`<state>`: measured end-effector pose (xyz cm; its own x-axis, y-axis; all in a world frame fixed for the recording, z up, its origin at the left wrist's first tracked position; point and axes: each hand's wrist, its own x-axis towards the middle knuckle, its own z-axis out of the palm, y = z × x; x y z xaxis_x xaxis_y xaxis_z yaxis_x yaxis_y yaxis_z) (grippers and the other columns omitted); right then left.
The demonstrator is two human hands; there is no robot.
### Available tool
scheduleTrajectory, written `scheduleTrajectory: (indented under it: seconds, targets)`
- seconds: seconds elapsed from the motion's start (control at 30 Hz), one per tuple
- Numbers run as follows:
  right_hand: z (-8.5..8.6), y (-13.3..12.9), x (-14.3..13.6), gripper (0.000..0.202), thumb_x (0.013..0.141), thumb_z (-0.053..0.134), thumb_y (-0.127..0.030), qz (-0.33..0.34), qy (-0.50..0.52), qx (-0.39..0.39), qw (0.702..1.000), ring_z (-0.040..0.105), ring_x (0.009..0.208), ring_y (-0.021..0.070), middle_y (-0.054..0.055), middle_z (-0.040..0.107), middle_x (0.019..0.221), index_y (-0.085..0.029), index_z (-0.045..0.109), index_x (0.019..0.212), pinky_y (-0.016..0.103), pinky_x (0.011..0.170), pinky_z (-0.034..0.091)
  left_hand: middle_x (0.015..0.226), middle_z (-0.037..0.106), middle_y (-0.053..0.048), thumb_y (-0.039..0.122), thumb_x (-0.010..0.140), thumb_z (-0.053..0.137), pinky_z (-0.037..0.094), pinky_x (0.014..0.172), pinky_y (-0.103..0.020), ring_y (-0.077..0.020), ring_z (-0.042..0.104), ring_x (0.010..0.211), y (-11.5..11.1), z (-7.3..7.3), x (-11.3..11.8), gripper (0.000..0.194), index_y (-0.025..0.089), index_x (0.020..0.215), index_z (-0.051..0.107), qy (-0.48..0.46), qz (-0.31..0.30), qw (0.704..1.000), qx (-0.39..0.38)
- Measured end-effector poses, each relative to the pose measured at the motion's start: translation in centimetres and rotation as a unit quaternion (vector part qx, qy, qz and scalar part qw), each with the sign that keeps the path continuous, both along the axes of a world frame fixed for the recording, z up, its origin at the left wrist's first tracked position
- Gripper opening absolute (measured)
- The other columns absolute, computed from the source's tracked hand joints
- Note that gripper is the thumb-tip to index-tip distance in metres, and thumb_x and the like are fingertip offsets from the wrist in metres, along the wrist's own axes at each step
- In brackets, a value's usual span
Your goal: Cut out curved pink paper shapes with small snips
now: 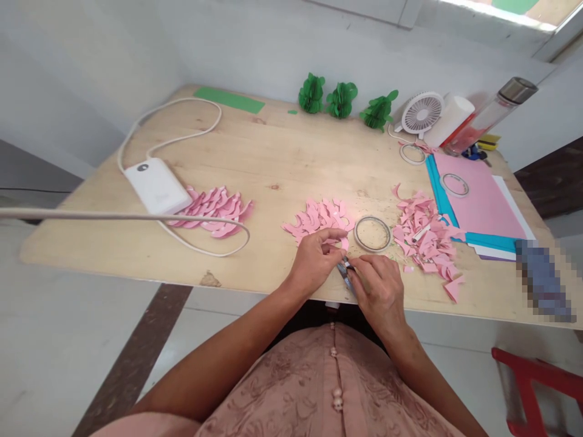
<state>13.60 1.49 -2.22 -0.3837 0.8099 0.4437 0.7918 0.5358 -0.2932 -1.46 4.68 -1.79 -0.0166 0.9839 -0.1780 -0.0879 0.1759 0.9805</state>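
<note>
While the thumb and forefinger of the left hand (312, 261) pinched a curved pink paper piece (345, 244) at lower centre of the frame, the fingers of the right hand (380, 282) were closed around a small metal tool (345, 273) just below it. With fingertips so near the metal, a slip of either grip could have nicked skin or torn the paper. Pink cutouts (319, 215) lay loose beside the left fingers, where a careless sweep could have scattered them. Only a tape roll (373, 249) lay between them and the scrap heap (428, 240), so strays could have mixed in. The hands covered much of the tool, leaving its kind unclear. At left, a white box (157, 185) and cable (113, 215) partly hid another pink heap (218, 209); at lower right, a pixelated object (544, 279) was unreadable and a red stool (542, 376) was cut off.
</note>
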Motion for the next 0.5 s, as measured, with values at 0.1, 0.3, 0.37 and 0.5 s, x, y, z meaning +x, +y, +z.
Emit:
scheduleTrajectory:
  seconds: [0.1,0.3,0.37,0.5]
  targets:
    - [0.19,0.04,-0.03,0.016,0.087,0.051,-0.016,0.003,-0.011,0.001,1.0,0.056,0.083,0.0208,0.008,0.065,0.09,-0.019,0.064,0.095,0.035,0.072,0.039,0.083,0.07,-0.005,0.012,0.065,0.064,0.05,0.057,-0.022,-0.0123,0.061,0.063,0.09,-0.01,0.0,0.032,0.013,0.096,0.069,0.013,-0.005,1.0,0.005]
    - [0.53,-0.09,-0.21,0.015,0.088,0.05,-0.015,-0.006,-0.015,0.005,1.0,0.057,0.084,0.0209,0.008,0.066,0.09,-0.018,0.063,0.097,0.035,0.073,0.039,0.084,0.069,-0.005,0.011,0.066,0.063,0.049,0.057,-0.021,-0.0106,0.06,0.061,0.28,0.17,0.09,0.031,0.013,0.097,0.068,0.015,-0.019,1.0,0.007]
    - [0.56,-0.06,-0.17,0.017,0.088,0.051,-0.015,-0.003,-0.017,0.005,1.0,0.058,0.084,0.021,0.008,0.066,0.091,-0.018,0.063,0.099,0.035,0.073,0.039,0.078,0.068,-0.004,0.01,0.066,0.062,0.048,0.055,-0.02,-0.0101,0.059,0.059,0.33,0.28,0.12,0.031,0.013,0.096,0.068,0.011,-0.019,1.0,0.005]
    - [0.64,0.15,-0.02,0.017,0.087,0.051,-0.014,0.012,-0.023,0.012,1.0,0.059,0.083,0.0202,0.007,0.068,0.087,-0.02,0.064,0.096,0.035,0.073,0.039,0.068,0.065,-0.002,0.009,0.065,0.063,0.046,0.052,-0.019,-0.0099,0.057,0.056,0.47,0.39,0.13,0.03,0.013,0.094,0.069,0.0,-0.015,1.0,0.004]
